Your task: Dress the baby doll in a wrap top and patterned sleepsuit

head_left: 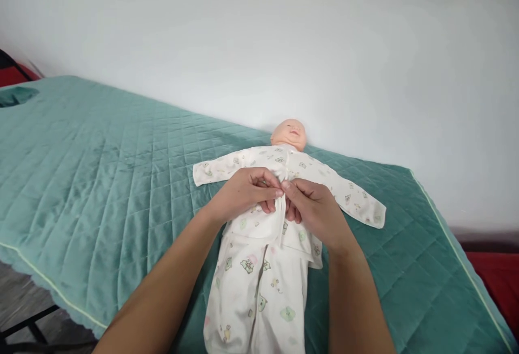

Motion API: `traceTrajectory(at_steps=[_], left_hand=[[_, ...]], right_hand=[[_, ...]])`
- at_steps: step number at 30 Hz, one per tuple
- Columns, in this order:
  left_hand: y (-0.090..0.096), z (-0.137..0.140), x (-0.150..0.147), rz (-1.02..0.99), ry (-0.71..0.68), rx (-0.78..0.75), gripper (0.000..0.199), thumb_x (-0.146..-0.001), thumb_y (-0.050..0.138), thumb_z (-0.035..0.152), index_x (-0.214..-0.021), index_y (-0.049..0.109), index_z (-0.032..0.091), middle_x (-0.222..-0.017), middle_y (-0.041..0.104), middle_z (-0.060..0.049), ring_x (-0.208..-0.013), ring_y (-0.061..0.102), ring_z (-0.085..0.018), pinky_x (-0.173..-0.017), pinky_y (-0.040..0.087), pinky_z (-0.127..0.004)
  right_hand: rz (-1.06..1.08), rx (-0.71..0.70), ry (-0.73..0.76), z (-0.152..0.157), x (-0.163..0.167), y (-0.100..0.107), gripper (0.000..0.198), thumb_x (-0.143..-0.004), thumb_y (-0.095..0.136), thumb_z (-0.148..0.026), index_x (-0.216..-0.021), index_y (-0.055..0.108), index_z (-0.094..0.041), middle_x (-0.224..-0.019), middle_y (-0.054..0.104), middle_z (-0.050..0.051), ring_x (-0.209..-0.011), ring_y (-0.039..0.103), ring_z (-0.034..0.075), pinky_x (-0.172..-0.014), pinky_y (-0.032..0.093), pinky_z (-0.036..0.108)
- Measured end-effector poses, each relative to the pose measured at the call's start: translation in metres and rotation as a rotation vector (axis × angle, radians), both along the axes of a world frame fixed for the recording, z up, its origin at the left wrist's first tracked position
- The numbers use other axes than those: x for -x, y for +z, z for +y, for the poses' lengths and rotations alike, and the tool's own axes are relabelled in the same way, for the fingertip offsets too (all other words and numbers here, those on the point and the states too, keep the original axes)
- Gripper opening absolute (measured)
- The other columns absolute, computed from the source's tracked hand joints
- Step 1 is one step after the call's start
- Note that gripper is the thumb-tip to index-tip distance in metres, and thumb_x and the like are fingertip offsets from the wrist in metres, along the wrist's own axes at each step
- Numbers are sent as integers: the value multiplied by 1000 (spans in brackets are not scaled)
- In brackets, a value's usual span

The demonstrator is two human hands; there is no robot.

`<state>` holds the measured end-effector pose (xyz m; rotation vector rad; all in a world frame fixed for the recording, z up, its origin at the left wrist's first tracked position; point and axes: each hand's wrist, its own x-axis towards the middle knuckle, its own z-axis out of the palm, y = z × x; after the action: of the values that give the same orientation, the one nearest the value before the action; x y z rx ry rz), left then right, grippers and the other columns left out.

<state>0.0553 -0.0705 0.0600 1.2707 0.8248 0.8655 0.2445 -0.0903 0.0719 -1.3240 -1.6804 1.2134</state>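
A baby doll (pixel 288 133) lies on its back, dressed in a white printed jacket (pixel 251 229) and matching trousers (pixel 279 300). Both sleeves stretch out to the sides. My left hand (pixel 253 192) pinches the jacket's front edge at the middle of the chest. From the other side, my right hand (pixel 310 202) pinches the same front opening, its fingertips meeting those of the left. Whatever fastener may be between the fingertips is hidden. Above the hands the front looks joined up to the neck; below them the edges hang down the belly.
A green quilted cover (pixel 121 181) spreads under the doll across the table. The white wall (pixel 344 73) stands right behind the doll's head. Red items (pixel 497 278) show at the right edge, and dark metal legs (pixel 32 327) at the lower left.
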Motion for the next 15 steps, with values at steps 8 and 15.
traceTrajectory(at_steps=[8,15], left_hand=[[-2,0,0,65,21,-21,22,-79,78,33,-78,66,15,-57,64,1,-53,60,-9,-53,49,-20],[0,1,7,33,-53,24,11,-84,72,24,-88,68,14,-68,68,-2,-64,66,-11,-63,57,-23]], right_hand=[[213,52,28,3,-2,-3,18,-97,54,-39,-100,60,-22,-66,65,-2,-58,62,13,-53,48,24],[195,63,30,2,-1,-2,17,-98,51,-37,-102,60,-23,-69,66,-2,-60,63,12,-56,49,23]])
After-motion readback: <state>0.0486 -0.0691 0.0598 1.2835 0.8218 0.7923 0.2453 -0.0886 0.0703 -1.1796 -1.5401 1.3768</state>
